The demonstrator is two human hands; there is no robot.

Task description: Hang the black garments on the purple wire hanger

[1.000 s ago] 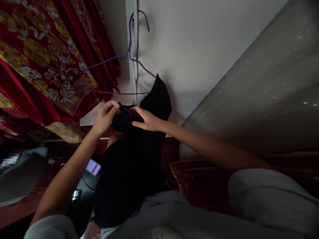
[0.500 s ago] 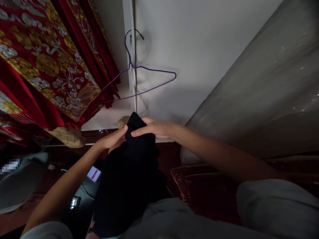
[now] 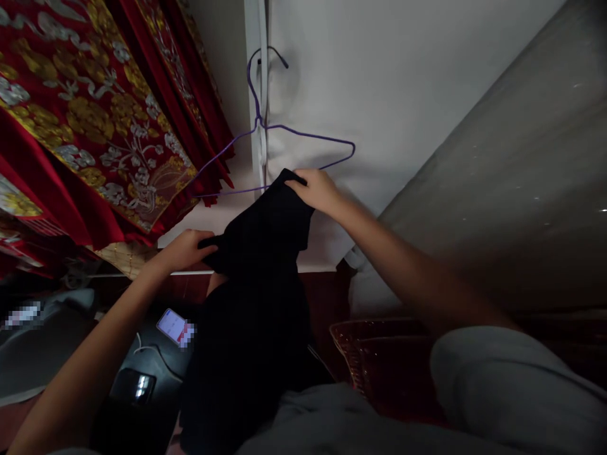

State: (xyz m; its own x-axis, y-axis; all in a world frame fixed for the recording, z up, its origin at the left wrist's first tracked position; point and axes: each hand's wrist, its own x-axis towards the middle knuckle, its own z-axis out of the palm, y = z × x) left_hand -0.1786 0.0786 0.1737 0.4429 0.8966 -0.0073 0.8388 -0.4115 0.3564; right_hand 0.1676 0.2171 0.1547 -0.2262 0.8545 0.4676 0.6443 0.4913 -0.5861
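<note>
A black garment [image 3: 256,297] hangs down in front of me, held up by both hands. My right hand [image 3: 317,188] grips its upper edge just below the lower bar of a purple wire hanger [image 3: 303,134]. The hanger hangs from a hook on the white wall. My left hand [image 3: 184,249] pinches the garment's left edge, lower and to the left. The hanger carries nothing.
Red and gold patterned curtains [image 3: 90,107] hang at the left. A grey slanted surface [image 3: 497,189] fills the right. A phone with a lit screen [image 3: 174,326] and another small device [image 3: 137,387] lie on a dark surface below. A dark red basket [image 3: 374,354] sits at lower right.
My right hand has lifted the garment's top edge up to the hanger's lower bar. My left hand has moved apart from it, down and left along the cloth.
</note>
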